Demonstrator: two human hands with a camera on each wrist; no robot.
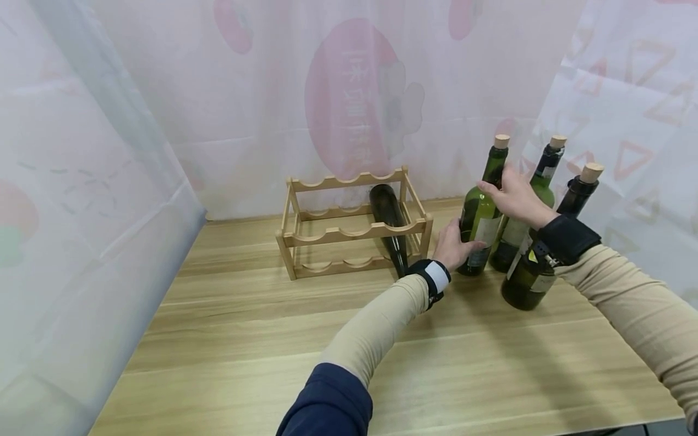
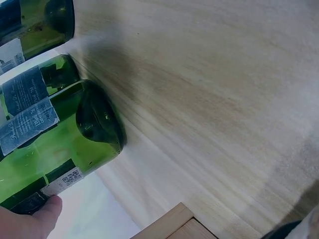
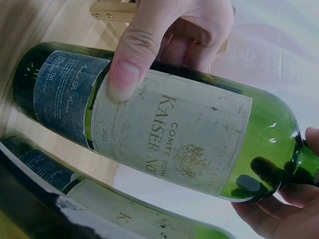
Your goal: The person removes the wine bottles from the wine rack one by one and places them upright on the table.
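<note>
A green wine bottle [image 1: 480, 223] with a cork and pale label stands nearly upright to the right of the rack. My left hand [image 1: 454, 245] grips its lower body from the left, the thumb across the label in the right wrist view. Around the neck and shoulder, my right hand [image 1: 515, 197] holds the same bottle. Whether its base touches the table cannot be told. Close behind it stands a second green bottle [image 1: 512, 233], partly covered by the right hand. A darker corked bottle [image 1: 526, 290] is nearer me, partly hidden by the right wrist.
A wooden wine rack [image 1: 354, 234] with scalloped rails stands left of the hands. One dark bottle [image 1: 388, 209] lies in its rightmost slot, neck toward me. The wooden table [image 1: 229, 351] is bordered by printed curtains [image 1: 245, 121] at the back and sides.
</note>
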